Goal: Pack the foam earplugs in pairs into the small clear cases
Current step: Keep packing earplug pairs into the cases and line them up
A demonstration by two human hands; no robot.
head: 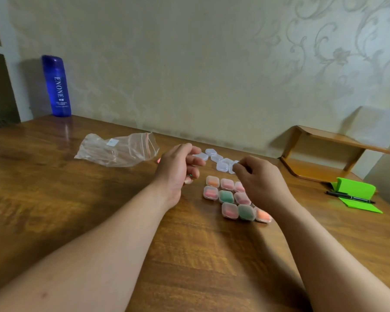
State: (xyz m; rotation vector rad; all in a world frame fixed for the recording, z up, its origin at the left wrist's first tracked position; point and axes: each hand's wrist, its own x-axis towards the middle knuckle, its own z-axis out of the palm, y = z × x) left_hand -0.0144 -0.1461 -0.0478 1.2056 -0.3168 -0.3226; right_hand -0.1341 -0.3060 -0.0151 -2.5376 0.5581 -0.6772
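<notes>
**Both hands curled above the cases on the surface**

The left hand [180,167] hovers palm inward with its fingers curled. A small green earplug [190,175] shows between its lower fingertips, held there, though it is too small to see in detail. The right hand [257,179] is also curled. Its thumb and forefinger pinch the edge of a clear case [232,168], the nearest one in a loose cluster of empty cases [216,157] lying on the wooden surface [99,210] just beyond both hands.

Nearer the person, under and beside the right hand, the filled cases [226,196] sit closed and touching in three rows. Nine of them show. Two hold orange foam, two hold green and the rest hold pink. The right hand and wrist cover part of the rightmost ones.

To the left of the left hand lies a crumpled clear zip bag [119,152] with a red seal strip. I cannot tell whether anything is in it. A blue bottle [56,86] stands upright at the far left corner against the wall. At the far right is a low wooden shelf [324,152], and nearer, a green stand [356,190] with a black pen [349,197] lying across it.
</notes>
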